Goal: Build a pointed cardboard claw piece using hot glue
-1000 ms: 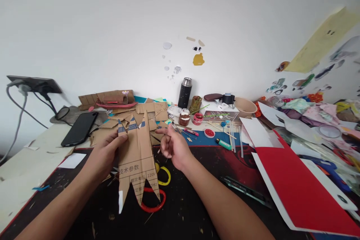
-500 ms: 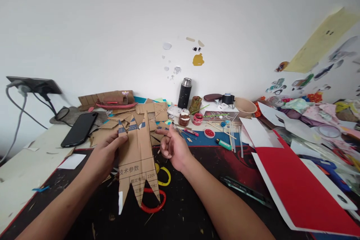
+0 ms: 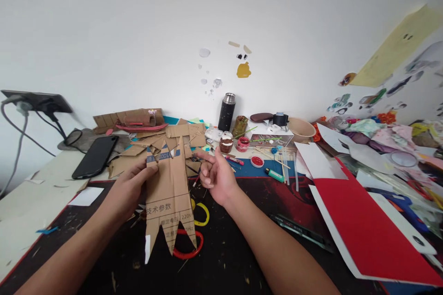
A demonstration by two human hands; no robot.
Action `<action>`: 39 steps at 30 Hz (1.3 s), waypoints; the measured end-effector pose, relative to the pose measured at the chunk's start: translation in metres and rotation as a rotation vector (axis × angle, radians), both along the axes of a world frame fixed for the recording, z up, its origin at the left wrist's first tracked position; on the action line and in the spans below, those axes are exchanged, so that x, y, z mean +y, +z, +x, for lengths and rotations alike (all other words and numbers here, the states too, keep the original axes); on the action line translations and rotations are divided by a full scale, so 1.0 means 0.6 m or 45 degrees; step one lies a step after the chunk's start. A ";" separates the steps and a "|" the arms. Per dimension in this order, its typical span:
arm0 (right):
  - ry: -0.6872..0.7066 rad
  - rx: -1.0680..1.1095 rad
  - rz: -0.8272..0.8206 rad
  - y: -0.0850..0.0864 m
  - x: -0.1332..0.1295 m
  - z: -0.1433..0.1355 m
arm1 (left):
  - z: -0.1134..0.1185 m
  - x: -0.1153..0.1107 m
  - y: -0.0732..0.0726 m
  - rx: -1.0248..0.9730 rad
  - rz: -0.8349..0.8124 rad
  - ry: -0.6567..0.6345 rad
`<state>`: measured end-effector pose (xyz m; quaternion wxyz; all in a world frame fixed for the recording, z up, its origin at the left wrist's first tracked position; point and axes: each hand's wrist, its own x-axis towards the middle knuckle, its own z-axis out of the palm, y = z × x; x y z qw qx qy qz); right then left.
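Note:
My left hand (image 3: 134,189) pinches the left edge of a brown cardboard cutout (image 3: 168,189), held upright. It has pointed prongs at its lower end, notched points on top, a tall narrow strip, printed characters and a blue band. Just right of the cardboard is my right hand (image 3: 218,175), palm turned inward, index finger stretched toward the strip and the other fingers loosely curled. Nothing shows in its grip. Whether the index fingertip touches the cardboard, I cannot tell. Behind the cutout lie scissors with red (image 3: 188,256) and yellow (image 3: 204,216) handles, their blades hidden.
Cardboard scraps (image 3: 128,166) pile up at the back left, near a black phone (image 3: 95,156). A black thermos (image 3: 226,111), paint jars (image 3: 226,143) and sticks stand or lie along the wall. To the right are a box cutter (image 3: 301,233) and red sheet (image 3: 374,230).
My right hand has shifted slightly right and up, away from the cardboard's edge. The left hand keeps its hold on the cutout. The view has tilted down a little.

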<state>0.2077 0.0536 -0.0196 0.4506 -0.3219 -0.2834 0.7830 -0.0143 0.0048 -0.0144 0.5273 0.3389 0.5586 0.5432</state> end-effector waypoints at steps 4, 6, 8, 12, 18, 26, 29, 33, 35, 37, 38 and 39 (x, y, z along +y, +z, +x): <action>0.121 -0.158 0.128 -0.014 -0.009 -0.008 | 0.005 -0.002 0.005 -0.003 0.007 -0.051; 0.184 -0.221 0.248 -0.022 -0.017 -0.013 | 0.007 -0.005 0.008 -0.022 0.008 -0.056; 0.245 -0.300 0.348 -0.030 -0.026 -0.017 | 0.008 -0.007 0.009 -0.017 0.003 -0.058; 0.308 -0.526 0.455 -0.045 -0.041 -0.028 | 0.007 -0.010 0.009 -0.006 -0.024 -0.100; 0.151 -0.547 0.543 -0.048 -0.037 -0.028 | 0.003 -0.010 0.004 -0.002 -0.049 -0.194; -0.040 -0.590 0.565 -0.047 -0.016 -0.014 | 0.007 -0.018 0.004 0.073 -0.085 -0.459; 0.027 -0.537 0.512 -0.046 -0.019 -0.014 | 0.003 -0.014 0.001 0.020 -0.075 -0.417; 0.088 -0.428 0.392 -0.041 -0.017 -0.013 | -0.001 -0.006 0.001 -0.064 -0.019 -0.286; 0.033 -0.374 0.374 -0.040 -0.014 -0.012 | -0.002 -0.004 0.000 -0.117 0.001 -0.232; 0.002 -0.328 0.336 -0.040 -0.011 -0.013 | -0.003 -0.002 -0.003 -0.143 0.005 -0.215; -0.005 -0.313 0.309 -0.040 -0.010 -0.013 | -0.003 -0.001 -0.005 -0.144 0.004 -0.218; -0.007 -0.299 0.281 -0.039 -0.009 -0.014 | -0.003 0.000 -0.007 -0.143 0.003 -0.225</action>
